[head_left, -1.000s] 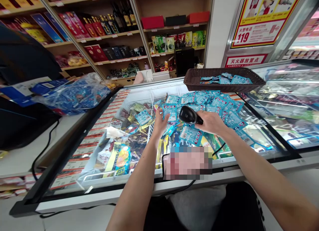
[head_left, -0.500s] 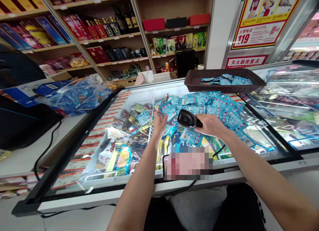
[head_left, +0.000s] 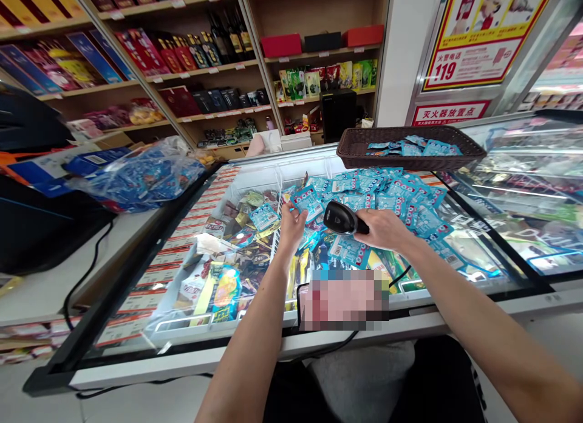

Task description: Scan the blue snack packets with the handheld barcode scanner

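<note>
Between the fingers and thumb of my left hand (head_left: 292, 225) is the left edge of a small blue packet (head_left: 308, 202). My right hand (head_left: 387, 230) is wrapped round the handle of a black barcode scanner (head_left: 340, 217). The scanner's head sits just right of the packet. Many similar blue packets (head_left: 405, 192) lie spread over the glass top (head_left: 255, 259) of a chest freezer, behind and beside my right hand. One more blue packet (head_left: 264, 217) lies apart, left of my left hand.
A brown wicker basket (head_left: 405, 162) with blue packets stands at the freezer's back edge. A phone with a blurred screen (head_left: 344, 301) lies near the front edge. The scanner's black cable (head_left: 399, 277) runs beside it. A clear plastic bag of blue packets (head_left: 146, 174) sits at the left.
The scanner's head has shifted very slightly left and down. My left hand and its packet look nearly the same. At the far left, something orange shows beside the dark shape.
</note>
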`<state>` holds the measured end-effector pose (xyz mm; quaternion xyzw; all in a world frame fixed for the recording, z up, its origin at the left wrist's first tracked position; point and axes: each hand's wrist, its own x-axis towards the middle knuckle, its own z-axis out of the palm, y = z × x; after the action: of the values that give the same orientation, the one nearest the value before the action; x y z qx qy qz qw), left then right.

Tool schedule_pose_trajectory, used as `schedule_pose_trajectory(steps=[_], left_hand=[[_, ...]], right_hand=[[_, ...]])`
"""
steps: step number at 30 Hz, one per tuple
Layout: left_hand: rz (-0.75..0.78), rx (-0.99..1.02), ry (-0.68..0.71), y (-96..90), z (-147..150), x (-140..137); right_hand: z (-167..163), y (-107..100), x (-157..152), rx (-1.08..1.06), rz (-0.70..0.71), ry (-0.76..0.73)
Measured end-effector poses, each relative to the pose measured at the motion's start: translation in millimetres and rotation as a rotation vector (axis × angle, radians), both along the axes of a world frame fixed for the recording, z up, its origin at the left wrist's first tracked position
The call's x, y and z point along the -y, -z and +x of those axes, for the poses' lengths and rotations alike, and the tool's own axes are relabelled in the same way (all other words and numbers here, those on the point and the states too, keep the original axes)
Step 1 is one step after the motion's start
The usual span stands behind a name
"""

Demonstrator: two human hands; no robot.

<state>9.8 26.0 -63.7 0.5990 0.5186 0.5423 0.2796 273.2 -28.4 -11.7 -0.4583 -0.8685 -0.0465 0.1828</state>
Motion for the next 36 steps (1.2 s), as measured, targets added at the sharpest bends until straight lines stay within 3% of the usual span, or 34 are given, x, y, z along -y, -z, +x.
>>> schedule_pose_trajectory(steps=[36], left_hand=[[-0.027, -0.023, -0.009, -12.2, 6, 9]], right_hand=[[-1, -3, 1, 0.053, -0.016, 0.009]])
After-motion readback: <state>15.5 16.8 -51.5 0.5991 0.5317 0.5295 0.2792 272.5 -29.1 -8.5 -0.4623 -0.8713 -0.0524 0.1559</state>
